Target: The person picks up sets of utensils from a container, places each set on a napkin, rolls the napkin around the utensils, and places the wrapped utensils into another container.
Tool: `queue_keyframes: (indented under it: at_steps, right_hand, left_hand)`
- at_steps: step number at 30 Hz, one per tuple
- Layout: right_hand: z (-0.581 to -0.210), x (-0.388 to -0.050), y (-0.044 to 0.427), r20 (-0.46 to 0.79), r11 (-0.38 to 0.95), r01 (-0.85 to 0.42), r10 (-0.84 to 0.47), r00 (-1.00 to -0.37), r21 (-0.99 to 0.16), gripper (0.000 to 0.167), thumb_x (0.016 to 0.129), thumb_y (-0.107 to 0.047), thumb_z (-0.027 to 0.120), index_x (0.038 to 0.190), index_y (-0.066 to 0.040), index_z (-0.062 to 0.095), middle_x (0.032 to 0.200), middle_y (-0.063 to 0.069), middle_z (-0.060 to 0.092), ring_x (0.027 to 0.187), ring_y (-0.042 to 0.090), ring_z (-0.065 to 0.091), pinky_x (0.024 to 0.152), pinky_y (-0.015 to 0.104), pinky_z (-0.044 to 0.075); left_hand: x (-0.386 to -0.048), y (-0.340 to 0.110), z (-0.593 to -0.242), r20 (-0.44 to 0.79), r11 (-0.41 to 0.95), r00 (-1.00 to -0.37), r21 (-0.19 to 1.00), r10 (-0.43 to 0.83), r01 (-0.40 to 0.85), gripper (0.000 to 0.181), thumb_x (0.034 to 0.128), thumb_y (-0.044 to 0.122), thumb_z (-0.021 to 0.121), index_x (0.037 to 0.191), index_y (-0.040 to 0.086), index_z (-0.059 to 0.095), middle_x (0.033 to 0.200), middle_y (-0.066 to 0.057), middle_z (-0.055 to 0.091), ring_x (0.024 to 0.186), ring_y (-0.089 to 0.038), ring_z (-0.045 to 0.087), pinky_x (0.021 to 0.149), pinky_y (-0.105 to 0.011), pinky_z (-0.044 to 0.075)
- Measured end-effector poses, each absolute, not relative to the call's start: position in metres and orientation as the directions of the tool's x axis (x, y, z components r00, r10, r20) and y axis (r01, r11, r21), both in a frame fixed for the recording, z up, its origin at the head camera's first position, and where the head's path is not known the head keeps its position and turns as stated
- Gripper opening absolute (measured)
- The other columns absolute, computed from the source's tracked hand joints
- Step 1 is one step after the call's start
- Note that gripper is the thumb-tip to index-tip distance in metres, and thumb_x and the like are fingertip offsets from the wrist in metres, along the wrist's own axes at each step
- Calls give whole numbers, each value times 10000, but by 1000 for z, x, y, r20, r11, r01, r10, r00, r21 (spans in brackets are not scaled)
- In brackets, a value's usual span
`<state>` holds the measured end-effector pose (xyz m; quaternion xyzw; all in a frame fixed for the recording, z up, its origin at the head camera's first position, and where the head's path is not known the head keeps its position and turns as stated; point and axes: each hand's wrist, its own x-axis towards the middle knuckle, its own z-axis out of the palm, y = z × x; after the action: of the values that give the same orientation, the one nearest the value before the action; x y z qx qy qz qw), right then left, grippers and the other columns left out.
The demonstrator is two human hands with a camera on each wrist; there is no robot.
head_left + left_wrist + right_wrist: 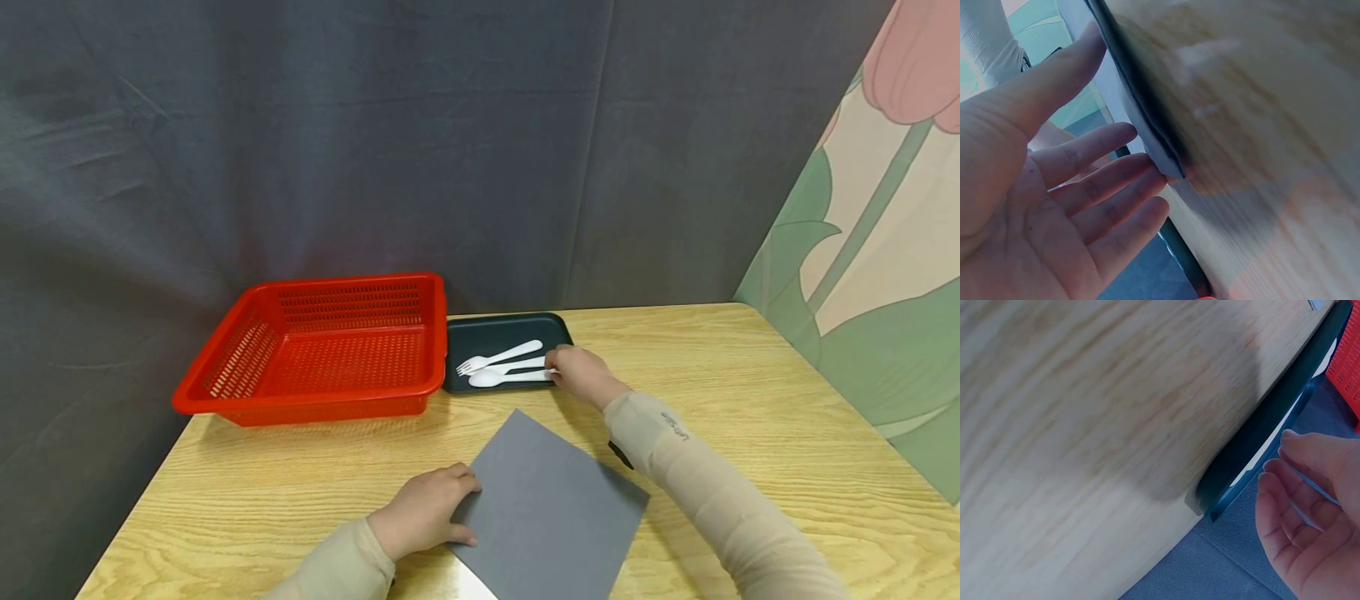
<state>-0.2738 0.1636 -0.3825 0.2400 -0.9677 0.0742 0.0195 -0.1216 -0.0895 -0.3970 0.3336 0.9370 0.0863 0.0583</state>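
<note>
My right hand (581, 372) is at the right side of a dark tray (501, 330), fingertips by the handle ends of white plastic cutlery. A fork (498, 358) and a spoon (510, 377) lie there, with another white handle (528, 363) between them. In the right wrist view, a small gap separates my thumb (1310, 450) from the bent fingers; no piece is seen lifted. My left hand (429, 510) rests at the left edge of a grey square sheet (551, 508), fingers (1107, 187) fairly straight along the edge.
A red plastic basket (345, 367) stands left of the tray, its side against the tray. Something white (474, 583) shows under the grey sheet's lower left edge. Dark cloth (480, 158) hangs behind the wooden table (750, 392); a flower-patterned curtain (885, 250) is at the right.
</note>
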Motion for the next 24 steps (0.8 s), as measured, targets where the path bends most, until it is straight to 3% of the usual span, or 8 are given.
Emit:
queue_keyframes:
  at_steps: [24]
  right_hand:
    - [-391, -286, 150, 73, 863, -500, -495, -866, -70, 89, 836, -62, 660, 902, -94, 711, 912, 54, 693, 875, 224, 655, 745, 337, 541]
  left_hand:
    - [-121, -89, -396, -52, 767, -774, 196, 631, 611, 535, 674, 396, 802, 1090, 98, 644, 1074, -1, 612, 952, -125, 608, 798, -252, 515]
